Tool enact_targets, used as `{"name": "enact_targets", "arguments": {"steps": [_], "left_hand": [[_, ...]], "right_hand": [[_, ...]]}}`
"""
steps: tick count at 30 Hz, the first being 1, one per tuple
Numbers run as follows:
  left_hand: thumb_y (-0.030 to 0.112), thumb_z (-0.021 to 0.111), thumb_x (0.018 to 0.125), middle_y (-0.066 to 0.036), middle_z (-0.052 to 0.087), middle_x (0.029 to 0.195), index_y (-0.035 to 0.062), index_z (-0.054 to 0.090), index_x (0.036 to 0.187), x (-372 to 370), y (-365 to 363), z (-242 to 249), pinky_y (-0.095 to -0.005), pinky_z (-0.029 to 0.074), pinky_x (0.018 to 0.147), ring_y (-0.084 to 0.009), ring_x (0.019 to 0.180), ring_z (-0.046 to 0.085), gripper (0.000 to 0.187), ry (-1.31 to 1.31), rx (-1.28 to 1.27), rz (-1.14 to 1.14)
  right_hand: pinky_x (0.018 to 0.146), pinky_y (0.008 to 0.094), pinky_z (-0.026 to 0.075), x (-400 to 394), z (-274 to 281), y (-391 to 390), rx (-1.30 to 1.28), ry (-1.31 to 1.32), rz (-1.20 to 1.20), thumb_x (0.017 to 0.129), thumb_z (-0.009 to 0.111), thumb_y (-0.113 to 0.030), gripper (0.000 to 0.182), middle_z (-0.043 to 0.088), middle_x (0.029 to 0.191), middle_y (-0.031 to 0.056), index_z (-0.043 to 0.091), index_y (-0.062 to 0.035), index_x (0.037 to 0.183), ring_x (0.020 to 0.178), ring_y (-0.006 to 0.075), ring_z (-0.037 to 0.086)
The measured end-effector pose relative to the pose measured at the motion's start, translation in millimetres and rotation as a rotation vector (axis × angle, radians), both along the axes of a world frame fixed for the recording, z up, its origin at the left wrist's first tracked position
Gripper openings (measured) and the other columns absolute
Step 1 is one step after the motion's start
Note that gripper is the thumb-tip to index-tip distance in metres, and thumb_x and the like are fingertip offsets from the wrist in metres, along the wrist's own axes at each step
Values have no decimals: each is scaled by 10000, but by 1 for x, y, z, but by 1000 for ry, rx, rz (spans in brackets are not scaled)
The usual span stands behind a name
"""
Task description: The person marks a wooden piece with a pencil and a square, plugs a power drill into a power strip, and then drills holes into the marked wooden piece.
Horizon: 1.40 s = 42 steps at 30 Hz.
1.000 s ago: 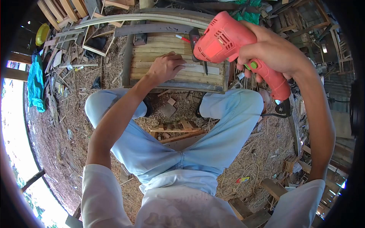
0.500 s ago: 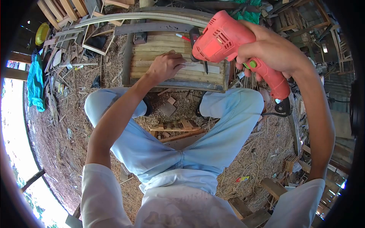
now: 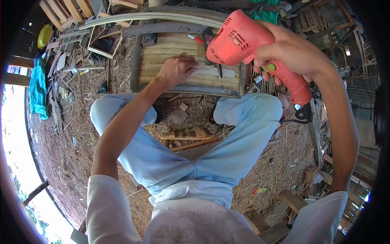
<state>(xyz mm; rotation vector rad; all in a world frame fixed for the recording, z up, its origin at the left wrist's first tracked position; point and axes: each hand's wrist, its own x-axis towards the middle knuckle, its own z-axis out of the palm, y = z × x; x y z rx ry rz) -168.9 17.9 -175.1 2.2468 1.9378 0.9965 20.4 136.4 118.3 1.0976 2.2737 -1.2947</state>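
Observation:
My right hand (image 3: 294, 53) grips a red electric drill (image 3: 243, 40) by its handle, with the bit (image 3: 219, 71) pointing down at a pale wooden slat (image 3: 215, 71). That slat lies across a slatted wooden panel (image 3: 170, 53) on the ground in front of my knees. My left hand (image 3: 175, 70) presses flat on the slat's left part, a little left of the bit. A red-tipped pencil (image 3: 196, 39) rests on the panel behind the drill. Whether the bit touches the wood I cannot tell.
Sawdust and wood scraps cover the ground. Small offcuts (image 3: 189, 134) lie between my legs. Curved wooden strips (image 3: 154, 18) and frames lie beyond the panel. A teal cloth (image 3: 37, 87) hangs at left. The drill's cord (image 3: 300, 116) runs by my right knee.
The drill and both hands have shifted only slightly; the left hand has slid a little upward on the slat.

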Motion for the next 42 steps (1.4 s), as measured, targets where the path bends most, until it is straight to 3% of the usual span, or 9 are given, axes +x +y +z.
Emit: {"name": "enact_targets", "arguments": {"steps": [2,10,23,24,26,42], "left_hand": [[199,673,836,-8,674,922,94,696,921,0,0,0,-366,556,755,-238,912,626,138,-3,-3,3],[156,693,832,-23,671,928,77,704,957,-1,1,-1,-377,560,710,-243,888,625,149,6,18,-19],[178,681,833,-12,664,905,96,700,935,0,1,0,-363,556,740,-235,900,623,132,2,34,-11],[177,682,833,-13,664,903,94,700,931,0,1,1,-364,555,739,-235,899,623,130,3,22,-9],[177,683,833,-14,663,900,92,700,928,1,0,2,-364,554,738,-236,898,623,129,3,4,-8],[164,691,817,-34,641,878,89,709,924,1,0,3,-361,548,763,-238,898,618,132,9,-3,3]], "right_hand": [[501,284,505,0,1,-2,16,13,9,722,593,-123,538,601,773,78,471,11,1228,588,130,586],[506,289,505,0,-2,3,9,17,9,705,597,-131,523,600,777,76,486,14,1195,589,134,586],[489,303,494,-11,2,-1,12,-9,65,715,584,-124,399,578,761,76,502,-1,1085,570,139,561],[489,303,494,-12,1,1,9,-8,64,715,584,-124,399,578,761,76,502,-1,1085,570,139,561],[434,287,489,-15,-4,6,-6,-45,65,744,591,-106,505,624,854,105,480,-8,1227,586,132,590],[430,270,493,-38,10,-7,-4,-100,90,738,586,-99,500,617,920,108,474,2,1214,576,117,567]]}}
